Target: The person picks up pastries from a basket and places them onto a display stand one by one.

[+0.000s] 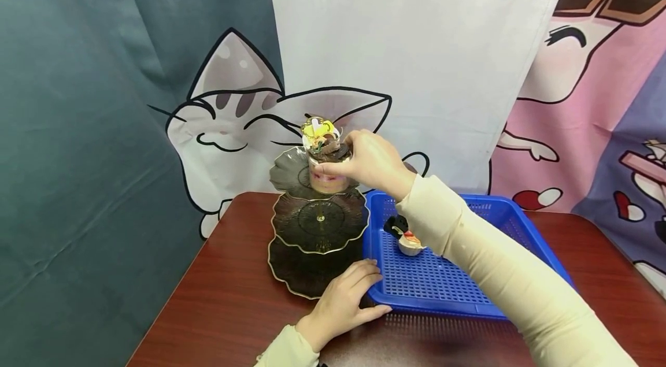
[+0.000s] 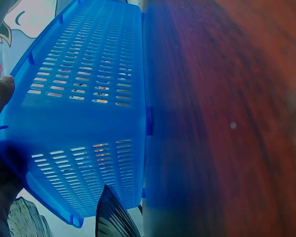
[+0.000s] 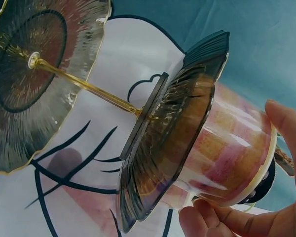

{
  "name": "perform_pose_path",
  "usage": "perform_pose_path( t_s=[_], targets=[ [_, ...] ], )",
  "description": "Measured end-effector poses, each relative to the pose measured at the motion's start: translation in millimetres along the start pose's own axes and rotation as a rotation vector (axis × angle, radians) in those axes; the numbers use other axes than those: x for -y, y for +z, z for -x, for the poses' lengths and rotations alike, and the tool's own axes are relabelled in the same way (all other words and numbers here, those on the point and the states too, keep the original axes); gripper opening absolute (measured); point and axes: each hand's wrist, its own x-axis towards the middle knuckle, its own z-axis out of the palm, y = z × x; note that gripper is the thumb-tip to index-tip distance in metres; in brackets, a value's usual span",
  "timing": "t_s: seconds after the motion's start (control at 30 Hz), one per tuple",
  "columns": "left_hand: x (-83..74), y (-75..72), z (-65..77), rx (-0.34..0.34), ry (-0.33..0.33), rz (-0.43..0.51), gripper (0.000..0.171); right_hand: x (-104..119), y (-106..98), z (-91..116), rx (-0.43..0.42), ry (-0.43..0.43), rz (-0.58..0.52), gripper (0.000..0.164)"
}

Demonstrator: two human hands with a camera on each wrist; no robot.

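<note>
My right hand (image 1: 372,160) grips a layered dessert cup (image 1: 328,181) near its rim, thumb on one side and fingers on the other. Chocolate-coloured pieces top this cup, and pink and tan layers show through its side (image 3: 232,148). Its base is at the top plate (image 3: 180,148) of a three-tier stand. Just behind it, a yellow-topped dessert (image 1: 315,126) shows, its lower part mostly hidden. My left hand (image 1: 346,297) holds the near left corner of a blue basket (image 1: 437,310), with fingers over the left rim and thumb (image 2: 2,91) along the front rim.
Below the top plate are the stand's dark, gold-edged middle plate (image 1: 296,222) and bottom plate (image 1: 296,277). A small cupcake (image 1: 410,245) with a red-orange top and a black decoration lies in the basket, partly behind my right sleeve. A printed curtain (image 1: 416,37) hangs behind the brown table (image 1: 208,309).
</note>
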Motion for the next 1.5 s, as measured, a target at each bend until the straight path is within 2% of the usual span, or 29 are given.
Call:
perform_pose_path(
  t_s=[0.37, 0.57, 0.93, 1.17, 1.5],
  targets=[
    [-0.7, 1.5, 0.1, -0.032, 0.021, -0.012, 0.044, -2, 1, 2, -0.012, -0.012, -0.012, 0.056],
    [-1.3, 1.6, 0.4, -0.024, 0.014, -0.009, 0.044, -3, 1, 3, -0.01, -0.021, -0.018, 0.055],
    [-2.1, 1.6, 0.7, -0.018, 0.011, -0.011, 0.044, -5, -1, 6, 0.007, -0.007, -0.015, 0.059],
    [-1.1, 2.8, -0.1, -0.035, 0.022, -0.012, 0.045, -8, -5, 8, 0.037, 0.012, -0.036, 0.071],
    [0.2, 3.6, 0.8, -0.032, 0.023, -0.013, 0.045, -17, -12, 10, 0.039, 0.029, -0.051, 0.068]
  ],
)
